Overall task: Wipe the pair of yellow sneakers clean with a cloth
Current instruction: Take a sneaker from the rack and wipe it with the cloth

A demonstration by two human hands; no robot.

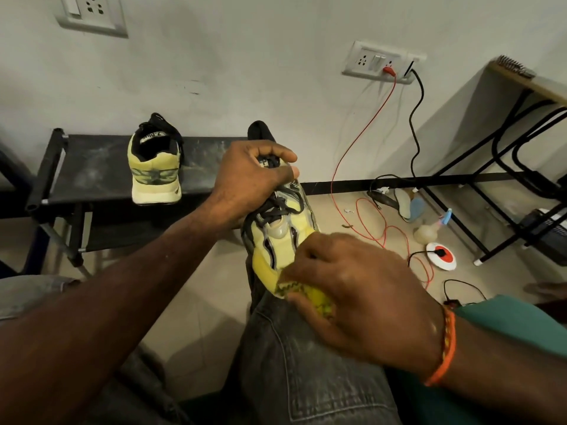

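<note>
Left hand [251, 176] is clamped round the laced top of one yellow sneaker [279, 228], fingers curled over the black laces, holding the shoe toe-down toward the person's knee [294, 348]. Right hand [346, 289] is bunched on a yellow cloth [313, 297], fingers curled over it, pressing it against the toe end of that sneaker, right at the near edge of the sole. An orange band [445, 348] sits on that wrist.

The other sneaker [156, 170] stands alone on the black shoe rack [76, 179], far left, heel facing us and hanging just over the rack's near edge, well apart from the hands. Bare rack surface lies on both sides of it.

Right side is crowded: a red cable [362, 139] and a black cable [415, 118] drop from the wall socket [380, 61] onto the floor, loose insoles [411, 207] and a white-and-red disc [441, 256] lie among them, and a black table frame [491, 179] stands at far right. Between the rack and the knee there is open tile.
</note>
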